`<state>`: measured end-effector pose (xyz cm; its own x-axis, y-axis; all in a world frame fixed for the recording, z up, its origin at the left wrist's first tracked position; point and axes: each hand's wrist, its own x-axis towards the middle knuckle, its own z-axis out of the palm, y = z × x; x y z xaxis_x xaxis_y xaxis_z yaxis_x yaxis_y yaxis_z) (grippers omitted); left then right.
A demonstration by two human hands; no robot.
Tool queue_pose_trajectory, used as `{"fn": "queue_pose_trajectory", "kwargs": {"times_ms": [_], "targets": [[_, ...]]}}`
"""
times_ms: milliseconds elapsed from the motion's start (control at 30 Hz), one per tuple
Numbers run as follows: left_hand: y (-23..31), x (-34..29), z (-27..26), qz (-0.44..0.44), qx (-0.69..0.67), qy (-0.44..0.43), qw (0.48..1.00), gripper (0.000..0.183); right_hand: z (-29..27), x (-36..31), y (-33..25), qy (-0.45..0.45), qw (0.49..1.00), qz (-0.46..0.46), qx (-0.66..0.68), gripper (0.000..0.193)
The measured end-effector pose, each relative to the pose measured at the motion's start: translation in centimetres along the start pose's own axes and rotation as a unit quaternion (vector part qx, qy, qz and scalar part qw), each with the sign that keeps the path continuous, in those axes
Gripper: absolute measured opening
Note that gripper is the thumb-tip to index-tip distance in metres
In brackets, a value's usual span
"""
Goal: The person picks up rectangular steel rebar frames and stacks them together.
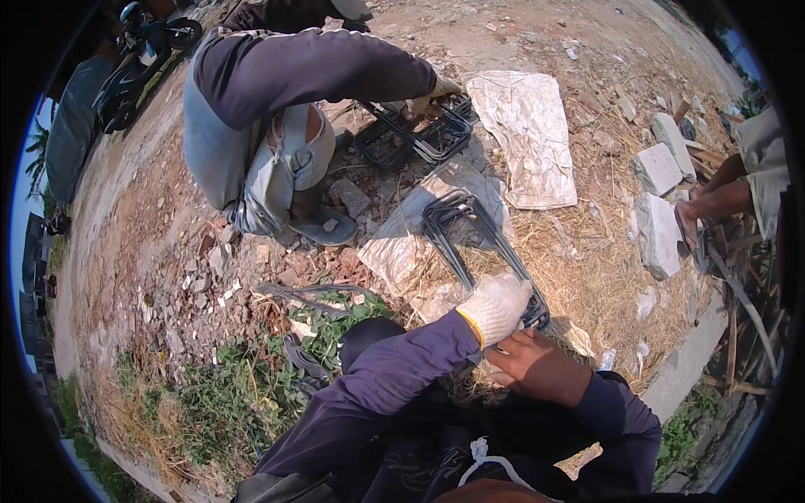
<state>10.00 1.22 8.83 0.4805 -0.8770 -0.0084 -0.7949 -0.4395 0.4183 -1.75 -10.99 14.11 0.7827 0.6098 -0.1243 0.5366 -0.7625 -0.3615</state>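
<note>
A bundle of dark rectangular steel rebar stirrups [495, 230] lies in front of me, partly over a pale sack. My left hand [497, 307], in a white knitted glove with a yellow cuff edge, is closed over the bundle's near end. Right beside the glove's cuff is my bare right hand [541, 365], its fingers curled together at the bundle's near corner. Whatever those fingers hold is hidden. Farther off, a squatting co-worker in a dark long-sleeved top [314, 75] reaches with a gloved hand [444, 86] to a second pile of stirrups [419, 138].
A white woven sack [528, 138] lies flat beyond the bundle. Pale concrete blocks [656, 235] stand at the right, near another person's sandalled foot [688, 222]. Rubble [222, 260] and green weeds [243, 394] cover the left ground. A motorbike [138, 63] is parked far left.
</note>
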Motion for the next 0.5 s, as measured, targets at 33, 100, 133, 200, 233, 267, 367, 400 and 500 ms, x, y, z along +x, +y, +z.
{"fn": "queue_pose_trajectory", "kwargs": {"times_ms": [33, 100, 133, 200, 233, 267, 367, 400, 500], "targets": [[0.03, 0.03, -0.09, -0.002, -0.002, -0.005, 1.000, 0.047, -0.01, 0.02, -0.01, 0.000, 1.000, 0.001, 0.002, 0.032], [0.06, 0.05, -0.12, -0.004, -0.001, -0.011, 1.000, 0.047, 0.11, 0.00, 0.06, -0.007, 1.000, 0.003, 0.006, 0.033], [0.05, 0.04, -0.11, -0.006, 0.000, -0.014, 1.000, 0.048, 0.16, 0.00, 0.09, -0.011, 1.000, 0.004, 0.009, 0.033], [-0.16, 0.07, 0.28, -0.002, -0.002, -0.006, 1.000, 0.048, 0.18, 0.01, 0.10, -0.006, 1.000, 0.007, 0.015, 0.033], [-0.19, 0.04, 0.34, 0.000, -0.002, -0.003, 1.000, 0.048, 0.15, -0.02, 0.03, -0.003, 1.000, 0.009, 0.017, 0.034], [-0.17, 0.00, 0.30, -0.001, -0.002, -0.002, 1.000, 0.048, 0.11, -0.02, -0.01, -0.003, 1.000, 0.007, 0.016, 0.034], [-0.13, -0.03, 0.10, -0.002, -0.004, -0.006, 1.000, 0.047, -0.05, 0.01, -0.02, -0.019, 1.000, 0.012, 0.014, 0.037], [-0.11, -0.06, -0.10, -0.002, -0.004, -0.012, 1.000, 0.047, -0.18, 0.04, -0.06, -0.037, 0.999, 0.018, 0.014, 0.040], [0.01, -0.03, -0.58, -0.003, -0.001, -0.023, 1.000, 0.047, 0.00, 0.02, 0.03, -0.050, 0.998, 0.023, 0.019, 0.043]]}}
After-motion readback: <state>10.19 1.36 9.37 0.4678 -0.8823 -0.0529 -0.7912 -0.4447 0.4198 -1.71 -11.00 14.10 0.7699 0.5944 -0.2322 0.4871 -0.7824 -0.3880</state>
